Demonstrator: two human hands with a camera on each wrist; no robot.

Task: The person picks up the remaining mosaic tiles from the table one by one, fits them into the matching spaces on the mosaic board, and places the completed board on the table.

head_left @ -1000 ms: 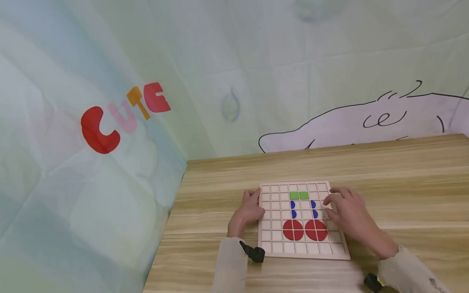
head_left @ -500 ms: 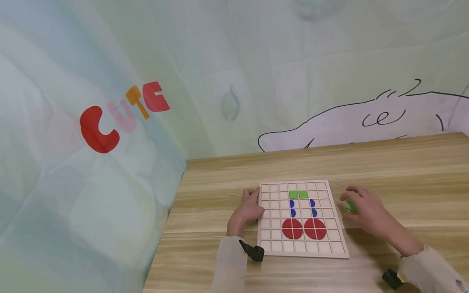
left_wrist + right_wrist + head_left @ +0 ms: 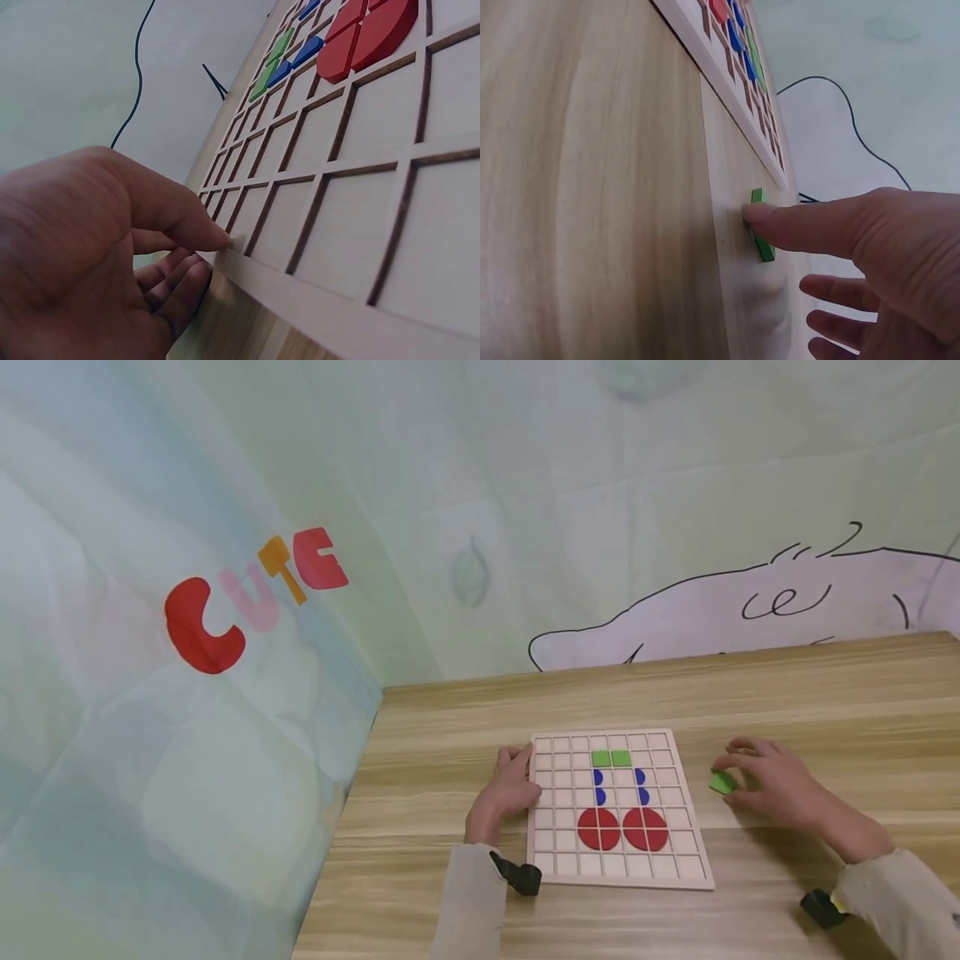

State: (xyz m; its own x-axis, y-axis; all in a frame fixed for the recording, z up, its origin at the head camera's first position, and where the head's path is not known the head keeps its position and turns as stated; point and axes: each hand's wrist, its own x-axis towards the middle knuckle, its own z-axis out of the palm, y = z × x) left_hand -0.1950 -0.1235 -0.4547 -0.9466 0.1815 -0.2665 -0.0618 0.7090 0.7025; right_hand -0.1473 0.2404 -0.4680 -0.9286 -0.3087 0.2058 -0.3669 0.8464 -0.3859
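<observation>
A pale wooden grid board [image 3: 555, 866] lies on the table, holding two green square tiles [image 3: 611, 758], blue half-circle tiles [image 3: 640, 777] and two red circles [image 3: 645, 828] made of quarter tiles. My left hand [image 3: 512, 789] grips the board's left edge; in the left wrist view its thumb [image 3: 176, 206] presses on the rim, the other fingers lower at the side. Right of the board, my right hand [image 3: 776, 785] pinches a green tile [image 3: 722, 782] between thumb and forefinger. In the right wrist view the thumb [image 3: 810, 225] covers the middle of that tile.
The wood-grain table [image 3: 825, 710] runs back to a printed cloth backdrop [image 3: 465, 485]. Another cloth wall [image 3: 225, 760] with coloured letters stands on the left. A black wrist camera [image 3: 523, 878] sits by the left sleeve, close to the board's front left corner.
My right hand has moved right, from the board's right edge to the table beside it, where the green tile now shows at its fingertips. The left hand and the tiles on the board stay put.
</observation>
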